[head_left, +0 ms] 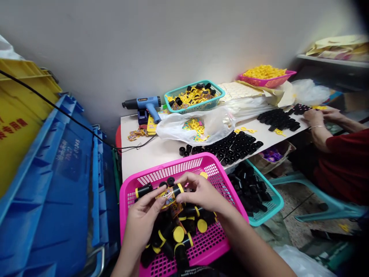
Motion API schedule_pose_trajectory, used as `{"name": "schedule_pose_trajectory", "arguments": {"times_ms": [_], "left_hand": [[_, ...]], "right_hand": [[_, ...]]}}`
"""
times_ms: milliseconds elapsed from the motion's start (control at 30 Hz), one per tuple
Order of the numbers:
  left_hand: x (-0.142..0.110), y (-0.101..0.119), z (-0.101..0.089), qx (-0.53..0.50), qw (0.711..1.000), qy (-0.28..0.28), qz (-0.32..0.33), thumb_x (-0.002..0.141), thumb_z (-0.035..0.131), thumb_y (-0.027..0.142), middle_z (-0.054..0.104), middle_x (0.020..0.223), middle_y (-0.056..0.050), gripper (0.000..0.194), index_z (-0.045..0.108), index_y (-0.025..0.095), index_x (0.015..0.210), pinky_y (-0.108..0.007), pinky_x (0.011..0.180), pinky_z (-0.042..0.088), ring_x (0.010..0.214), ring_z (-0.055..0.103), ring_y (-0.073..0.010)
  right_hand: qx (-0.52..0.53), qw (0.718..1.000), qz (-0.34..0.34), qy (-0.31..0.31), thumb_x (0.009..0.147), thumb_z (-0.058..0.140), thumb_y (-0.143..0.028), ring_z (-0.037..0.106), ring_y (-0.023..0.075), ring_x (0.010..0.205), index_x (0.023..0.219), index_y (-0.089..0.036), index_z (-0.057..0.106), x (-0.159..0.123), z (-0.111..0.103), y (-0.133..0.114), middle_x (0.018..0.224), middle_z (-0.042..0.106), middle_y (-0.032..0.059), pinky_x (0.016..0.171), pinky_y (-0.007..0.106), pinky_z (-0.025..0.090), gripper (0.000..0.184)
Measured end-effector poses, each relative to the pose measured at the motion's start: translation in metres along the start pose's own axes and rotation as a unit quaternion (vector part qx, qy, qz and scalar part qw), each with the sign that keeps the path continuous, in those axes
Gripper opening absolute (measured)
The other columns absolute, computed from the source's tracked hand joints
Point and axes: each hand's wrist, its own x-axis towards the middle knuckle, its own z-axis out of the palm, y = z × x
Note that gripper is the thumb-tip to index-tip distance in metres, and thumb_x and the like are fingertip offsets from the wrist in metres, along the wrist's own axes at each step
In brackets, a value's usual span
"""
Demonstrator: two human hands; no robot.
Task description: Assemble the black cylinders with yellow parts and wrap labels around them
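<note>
Over a pink basket [227, 192], my left hand [145, 211] and my right hand [198, 190] grip one small black tube with a yellow cap [178, 190]. My right fingers pinch its capped end. My left thumb and fingers close on a shiny printed yellow wrapper [167, 197] at the other end; whether it is fully around the tube I cannot tell. Beneath my hands lie several loose black tubes with yellow caps [178, 234], jumbled in the basket.
Across the table stand rows of black tubes [230, 148], a bag of colourful bits [196, 129], a teal basket [194, 105] and a blue heat gun [144, 104]. A teal basket of black parts [273, 211] sits lower right. Another person's hands [317, 117] work at right. Blue bins [57, 173] flank the left.
</note>
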Motion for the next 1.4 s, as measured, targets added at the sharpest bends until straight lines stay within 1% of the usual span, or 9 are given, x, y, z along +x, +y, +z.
{"name": "schedule_pose_trajectory", "arguments": {"times_ms": [167,367,700,867,1000,1067,1167,1267,1400], "left_hand": [[-0.003,0.000,0.006,-0.012,1.000,-0.025,0.009,0.064,0.080,0.036,0.075,0.100,-0.007,0.036,0.074,0.020,0.096,-0.028,0.074,0.059,0.088,0.071,-0.0221],[-0.004,-0.007,0.008,-0.046,0.997,-0.041,0.044,0.061,0.083,0.027,0.075,0.096,-0.005,0.029,0.075,0.022,0.089,-0.028,0.083,0.056,0.093,0.069,-0.0207],[-0.008,-0.003,0.011,-0.013,0.996,-0.051,0.072,0.062,0.081,0.025,0.075,0.094,-0.004,0.024,0.075,0.024,0.086,-0.027,0.082,0.056,0.092,0.069,-0.0194],[-0.005,0.003,0.012,0.076,0.980,-0.020,0.181,0.070,0.075,0.025,0.071,0.094,-0.001,0.017,0.072,0.027,0.087,-0.032,0.088,0.054,0.095,0.067,-0.0187],[-0.003,0.009,0.011,0.196,0.948,0.000,0.252,0.068,0.078,0.028,0.049,0.136,-0.004,0.045,0.066,0.032,0.111,-0.039,0.100,0.046,0.116,0.057,-0.0240],[-0.002,0.011,0.008,0.163,0.966,-0.006,0.200,0.069,0.077,0.032,0.044,0.142,-0.007,0.066,0.052,0.033,0.131,-0.039,0.094,0.051,0.109,0.062,-0.0236],[0.000,0.015,0.000,0.094,0.987,0.039,0.123,0.077,0.068,0.038,0.066,0.114,-0.008,0.053,0.055,0.025,0.127,-0.035,0.089,0.053,0.098,0.067,-0.0215],[0.003,0.018,-0.008,0.101,0.989,0.049,0.095,0.078,0.065,0.042,0.072,0.099,-0.006,0.034,0.067,0.021,0.104,-0.033,0.085,0.053,0.094,0.067,-0.0223],[0.005,0.015,-0.011,0.251,0.956,-0.058,0.140,0.079,0.062,0.040,0.074,0.092,-0.005,0.022,0.073,0.025,0.090,-0.034,0.081,0.050,0.088,0.066,-0.0234]], "right_hand": [[0.108,0.992,-0.046,-0.056,0.064,0.080,-0.046,0.054,0.0152,0.089,0.091,-0.020,0.058,-0.002,0.015,0.009,0.105,0.057,0.0031,0.077,0.029,0.042,0.044],[0.347,0.928,0.063,-0.123,0.066,0.079,-0.047,0.057,0.0099,0.076,0.100,-0.020,0.058,-0.002,0.027,0.016,0.087,0.059,-0.0006,0.069,0.022,0.042,0.048],[0.342,0.931,0.019,-0.124,0.064,0.081,-0.045,0.059,0.0090,0.072,0.094,-0.019,0.058,0.003,0.026,0.028,0.085,0.063,-0.0010,0.063,0.020,0.043,0.046],[0.193,0.978,-0.039,-0.064,0.075,0.072,-0.048,0.058,0.0124,0.087,0.106,-0.023,0.060,0.000,0.022,0.012,0.098,0.060,0.0011,0.077,0.027,0.047,0.042],[0.009,0.991,-0.135,0.000,0.078,0.069,-0.044,0.059,0.0156,0.085,0.102,-0.024,0.063,-0.006,0.002,-0.009,0.094,0.060,0.0022,0.076,0.032,0.049,0.032],[-0.150,0.966,-0.183,0.099,0.080,0.066,-0.036,0.058,0.0184,0.089,0.102,-0.024,0.065,-0.007,-0.014,-0.015,0.098,0.061,0.0047,0.082,0.036,0.047,0.025],[-0.366,0.890,-0.163,0.218,0.082,0.063,-0.028,0.054,0.0255,0.102,0.109,-0.021,0.063,-0.004,-0.034,-0.010,0.107,0.061,0.0108,0.091,0.044,0.040,0.028],[-0.481,0.863,-0.078,0.135,0.086,0.058,-0.027,0.053,0.0270,0.098,0.097,-0.018,0.064,0.001,-0.033,0.012,0.098,0.064,0.0121,0.088,0.044,0.039,0.016],[-0.566,0.822,-0.035,-0.052,0.082,0.059,-0.021,0.052,0.0282,0.097,0.099,-0.016,0.061,0.006,-0.015,0.036,0.095,0.064,0.0117,0.088,0.046,0.035,0.018]]}}
